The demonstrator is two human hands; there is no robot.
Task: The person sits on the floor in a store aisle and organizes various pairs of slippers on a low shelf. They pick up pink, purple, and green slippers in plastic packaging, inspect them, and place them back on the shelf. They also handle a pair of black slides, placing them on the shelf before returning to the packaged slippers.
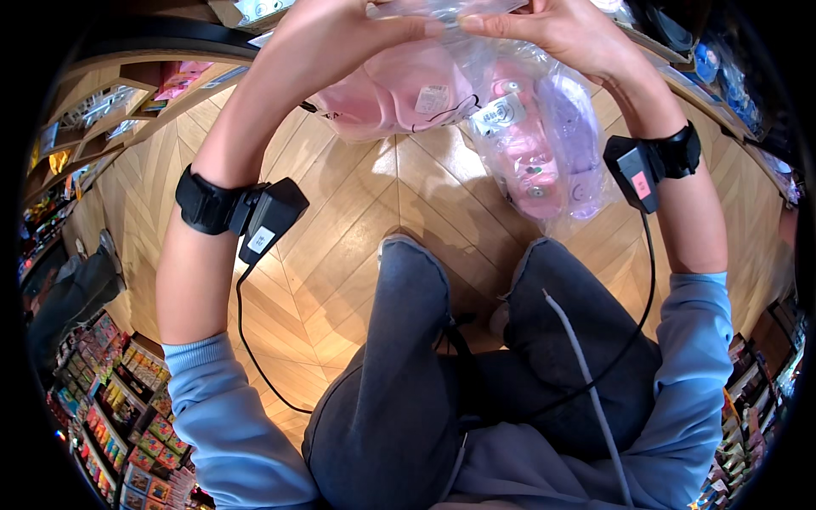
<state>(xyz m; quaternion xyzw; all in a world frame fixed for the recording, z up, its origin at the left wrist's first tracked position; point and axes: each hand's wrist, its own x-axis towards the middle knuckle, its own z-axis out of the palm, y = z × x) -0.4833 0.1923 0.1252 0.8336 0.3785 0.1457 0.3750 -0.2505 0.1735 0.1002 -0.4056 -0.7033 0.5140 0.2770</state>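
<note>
At the top of the view, my left hand grips the gathered top of clear plastic packaging, its thumb pointing inward. My right hand pinches the same crinkled plastic, thumb tip close to the left one. Beneath the hands hang a pink padded item in a clear bag with a small white label bearing writing, and a second clear bag holding a pink item and a purple item with a smiling face printed on it. What exactly these items are, I cannot tell. The fingers behind the plastic are mostly hidden.
Wooden shelving with packaged goods curves along the left. Blue packaged goods fill a shelf at the upper right. My bent knees are above the herringbone wood floor. Another person's leg shows at far left, near colourful product racks.
</note>
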